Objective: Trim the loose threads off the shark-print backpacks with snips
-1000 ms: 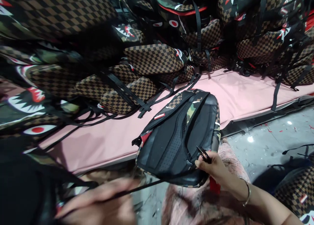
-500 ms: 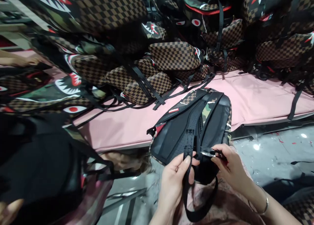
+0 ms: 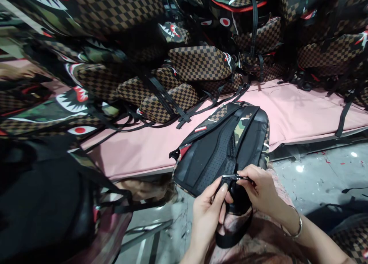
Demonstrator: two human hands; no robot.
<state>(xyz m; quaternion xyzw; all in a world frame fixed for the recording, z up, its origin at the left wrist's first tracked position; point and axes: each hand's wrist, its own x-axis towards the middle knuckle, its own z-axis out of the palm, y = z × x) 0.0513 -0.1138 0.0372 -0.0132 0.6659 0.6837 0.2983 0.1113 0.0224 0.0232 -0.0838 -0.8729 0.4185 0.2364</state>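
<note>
A black backpack [image 3: 198, 168] with checkered and camouflage edges rests partly on the pink table edge and partly toward my lap, its padded back facing up. My left hand [image 3: 211, 206] is closed on the black webbing strap [image 3: 234, 237], pinching it near the lower end of the shoulder strap [image 3: 228, 164]. A loop of this strap hangs below the fingers. In my right hand [image 3: 260, 187] are small thread snips [image 3: 230, 177], fingers closed round the dark handle. The silver blades point left and lie against the strap at my left fingertips.
Checkered backpacks [image 3: 201, 62] with shark-mouth prints are piled along the back of the pink table [image 3: 304, 106]. Another person's hands [image 3: 17, 70] show at far left. A large black bag [image 3: 43, 195] fills the near left. Thread scraps litter the grey floor [image 3: 310, 172].
The snips have moved left, from apart from the strap to against it at my left fingertips. My left hand has shifted slightly and tilted the strap end. The view has drifted a little.
</note>
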